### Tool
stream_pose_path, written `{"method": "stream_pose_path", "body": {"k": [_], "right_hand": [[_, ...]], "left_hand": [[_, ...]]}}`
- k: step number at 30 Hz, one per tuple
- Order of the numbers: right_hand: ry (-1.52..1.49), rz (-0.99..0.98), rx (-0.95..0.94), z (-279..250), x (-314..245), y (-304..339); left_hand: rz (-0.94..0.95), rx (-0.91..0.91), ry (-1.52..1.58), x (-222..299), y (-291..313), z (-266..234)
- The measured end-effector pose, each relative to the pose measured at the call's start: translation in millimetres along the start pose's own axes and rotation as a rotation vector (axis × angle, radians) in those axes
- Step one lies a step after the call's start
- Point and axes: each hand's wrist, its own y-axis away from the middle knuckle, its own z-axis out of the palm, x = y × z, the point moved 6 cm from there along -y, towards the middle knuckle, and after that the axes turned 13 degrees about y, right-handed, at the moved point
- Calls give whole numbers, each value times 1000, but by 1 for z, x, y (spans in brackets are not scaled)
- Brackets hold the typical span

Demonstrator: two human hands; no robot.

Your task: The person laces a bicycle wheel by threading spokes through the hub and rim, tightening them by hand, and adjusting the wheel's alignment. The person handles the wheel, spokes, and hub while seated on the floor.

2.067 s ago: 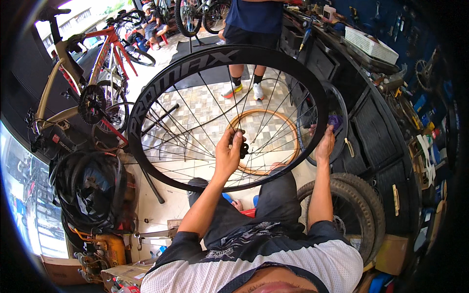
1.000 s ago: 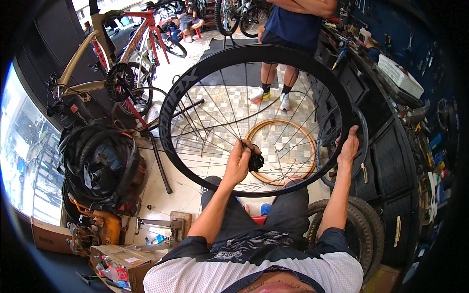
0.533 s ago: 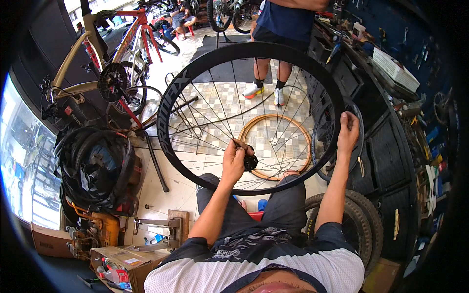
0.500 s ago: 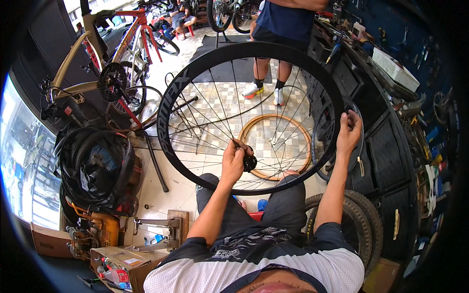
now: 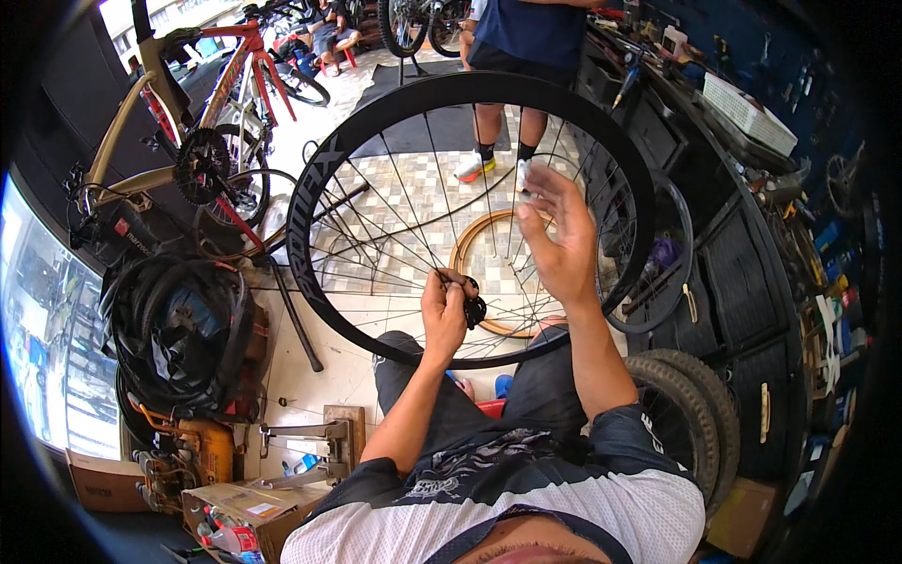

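A black deep-rimmed bicycle wheel point(image 5: 642, 188) with thin spokes stands tilted in front of me, above my lap. My left hand point(image 5: 443, 308) is closed around the wheel's hub at the centre, and the dark hub body point(image 5: 475, 312) shows beside my fingers. My right hand point(image 5: 561, 240) is raised over the right half of the spokes, slightly blurred. Its fingers are apart and it holds nothing. Whether it touches any spoke, I cannot tell.
Beyond the wheel, a tan tyre point(image 5: 456, 254) lies on the tiled floor near a standing person point(image 5: 526, 42). Bicycle frames point(image 5: 141, 179) and a bundle of black tyres point(image 5: 169, 320) are at left. Knobby tyres point(image 5: 700, 395) and a tool-covered workbench point(image 5: 686, 113) stand at right.
My right hand has left the wheel's right rim and moved inward, to the left, over the spokes. My left hand keeps its hold on the hub.
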Motion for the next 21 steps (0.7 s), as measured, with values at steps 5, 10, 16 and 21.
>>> {"method": "stream_pose_path", "body": {"k": [5, 10, 16, 21], "right_hand": [[158, -8, -11, 26, 14, 0], [-44, 137, -115, 47, 36, -11], [-380, 207, -126, 69, 54, -28], [6, 56, 59, 55, 30, -24]], "left_hand": [[25, 28, 6, -3, 4, 3], [15, 86, -10, 1, 6, 9], [30, 83, 0, 6, 7, 10], [58, 81, 61, 4, 8, 8]]}}
